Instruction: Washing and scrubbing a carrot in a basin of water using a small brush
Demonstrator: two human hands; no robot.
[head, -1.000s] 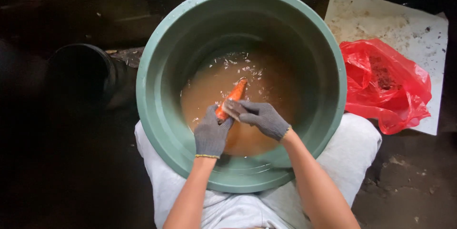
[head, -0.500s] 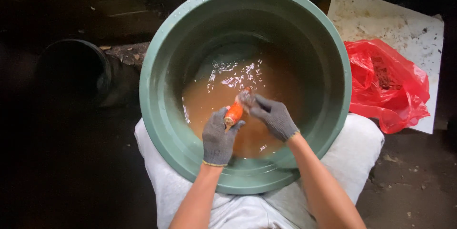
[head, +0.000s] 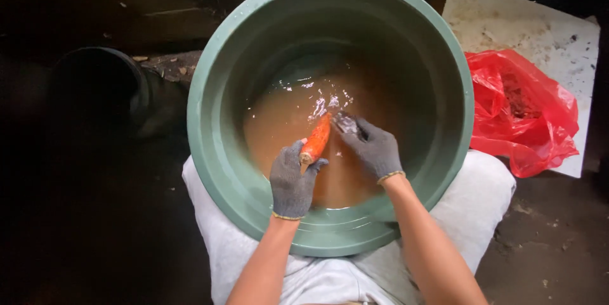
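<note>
1. My left hand [head: 291,181], gloved, is closed round the near end of the carrot [head: 316,140]; it slants up over the muddy water [head: 285,121] in the green tub [head: 216,153].
2. My right hand [head: 374,148] curls just right of the carrot's tip — whether it grips anything, I cannot tell.
3. A red bag [head: 526,115] lies to the right, on a white board [head: 507,23].

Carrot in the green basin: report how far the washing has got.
Done: the water is already brown and murky, so dirt has come off. In hand: the left hand grips the carrot by its lower end, while the right hand works at its tip over the basin. Left: the carrot is not yet out of the basin; no washed pile shows.
</note>
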